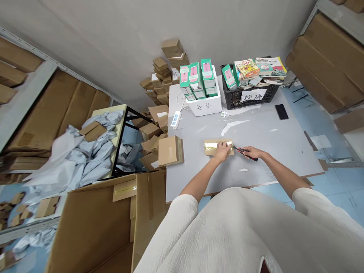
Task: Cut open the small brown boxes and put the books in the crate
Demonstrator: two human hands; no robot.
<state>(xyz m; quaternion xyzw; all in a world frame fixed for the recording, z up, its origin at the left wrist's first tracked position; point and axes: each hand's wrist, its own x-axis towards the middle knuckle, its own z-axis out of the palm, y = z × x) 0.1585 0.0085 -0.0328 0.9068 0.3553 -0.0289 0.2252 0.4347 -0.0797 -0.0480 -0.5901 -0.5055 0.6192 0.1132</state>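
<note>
A small brown cardboard box (209,151) lies flat on the grey table, with shiny clear tape along its top. My left hand (222,151) rests over the right half of this box and holds it down, thumb and fingers pressing near its right end. In my right hand (252,152) is a red-and-black utility knife (241,150), its handle slanting down to the right. The knife's front end meets the box's right end, close to my left fingertips. Whether the blade is in the cardboard, I cannot tell.
Behind stand a white bin (205,107) of green-and-pink boxes and a black crate (236,99) topped with books. A phone (281,112) lies at the right, a closed carton (167,151) at the table's left edge. Below left stands a large open carton (150,212).
</note>
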